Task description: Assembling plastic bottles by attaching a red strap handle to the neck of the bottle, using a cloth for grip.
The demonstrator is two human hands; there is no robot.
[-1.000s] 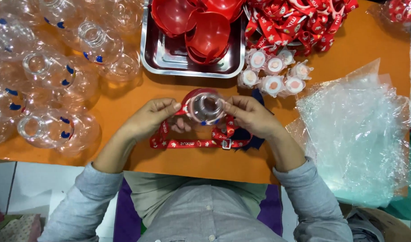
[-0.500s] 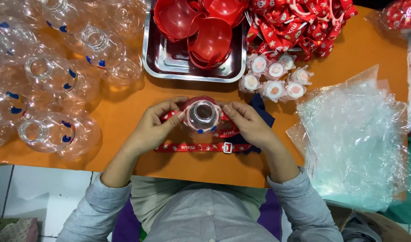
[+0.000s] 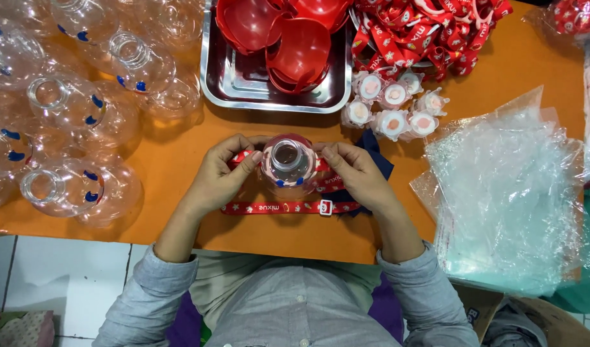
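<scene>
A clear plastic bottle (image 3: pixel 287 164) with small blue marks stands upright on the orange table (image 3: pixel 179 148), its open mouth facing up. My left hand (image 3: pixel 221 173) grips its left side and pinches a red strap end against it. My right hand (image 3: pixel 356 173) grips the right side, fingers on the strap there. The red patterned strap (image 3: pixel 288 207) with a small buckle loops down and lies flat on the table just in front of the bottle. A dark blue cloth (image 3: pixel 375 154) pokes out behind my right hand.
Several empty clear bottles (image 3: pixel 63 186) crowd the left of the table. A steel tray (image 3: pixel 243 83) holding red plastic bowls (image 3: pixel 301 54) sits behind. Small sealed cups (image 3: pixel 391 112) and a heap of red straps (image 3: pixel 430 32) lie at back right. Clear plastic bags (image 3: pixel 507 193) pile on the right.
The bottle has been turned more upright so its mouth faces the camera. Both hands have shifted their grip along the strap at its sides.
</scene>
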